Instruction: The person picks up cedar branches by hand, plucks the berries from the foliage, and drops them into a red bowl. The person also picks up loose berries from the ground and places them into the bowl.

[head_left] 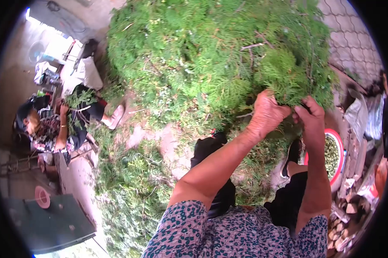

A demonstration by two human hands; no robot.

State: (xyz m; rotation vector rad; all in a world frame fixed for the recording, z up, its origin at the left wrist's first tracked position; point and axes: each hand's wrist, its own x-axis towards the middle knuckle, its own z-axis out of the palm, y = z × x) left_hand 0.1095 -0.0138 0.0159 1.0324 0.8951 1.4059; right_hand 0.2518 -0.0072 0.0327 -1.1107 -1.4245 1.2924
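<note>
My left hand (269, 112) is closed on a leafy green sprig (282, 73) at the near edge of a large heap of cut evergreen branches (181, 56). Close by on the right, my right hand (311, 114) has its thumb and fingers pinched together at the lower edge of the same foliage. Whatever sits between those fingertips is too small to make out. Below my right hand stands a red-rimmed basin (341, 148) with small green pieces in it, partly hidden by my right forearm.
At the left a seated person (43, 129) holds a green branch. More cuttings (134, 193) lie on the floor beside my legs. A dark green table (52, 223) stands at the lower left. Firewood (342, 232) is stacked at the lower right, with plastic bags (374, 114) above it.
</note>
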